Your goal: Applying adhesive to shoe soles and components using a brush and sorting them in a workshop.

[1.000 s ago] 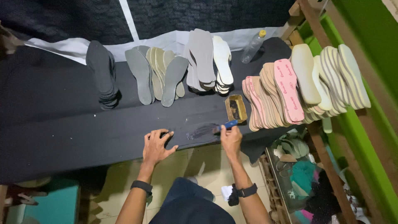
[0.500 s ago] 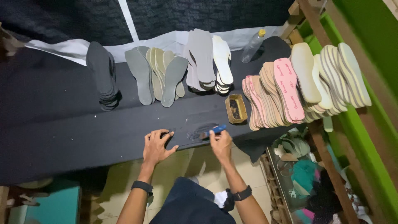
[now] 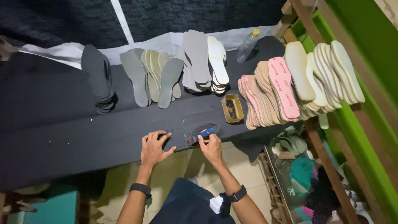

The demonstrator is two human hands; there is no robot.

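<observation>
Far left, black stack: a pile of black insoles [image 3: 98, 79] is seen lying on the black table [image 3: 49, 132] at the upper left of the frame, untouched.
Grey fan: grey and olive insoles [image 3: 153, 76] are spread out just right of the black pile, overlapping one another.
Left hand: the left hand [image 3: 153, 147] is laid flat on the table edge at lower centre, fingers spread apart, nothing gripped; the cloth is being pressed down beside the work.
Workpiece: a dark insole [image 3: 198, 133] is found lying flat between the two hands, near the front edge of the table, its surface looking glossy.
Right hand: the right hand [image 3: 211, 147] is closed around a small blue-handled tool [image 3: 206, 132], whose tip is held on the dark insole.
Step in hand: the insole is judged to be under treatment with the tool, most likely being coated or brushed; how much of it is covered cannot be told.
Centre stacks: taller piles of grey and white insoles [image 3: 205, 62] are stood at upper centre, well apart from the hands.
Small tin: an open rectangular tin [image 3: 232, 108] with dark contents is set just up and right of the right hand, within easy reach.
Next move: a steady stroke along the insole is called for, with the left hand kept down as an anchor, and probably a dip into the tin.
Bottle: a clear plastic bottle [image 3: 248, 45] with a yellow cap is seen lying at upper right.
Right side: pink, tan and cream insoles [image 3: 286, 85] are fanned against a wooden rack [image 3: 331, 137].
</observation>
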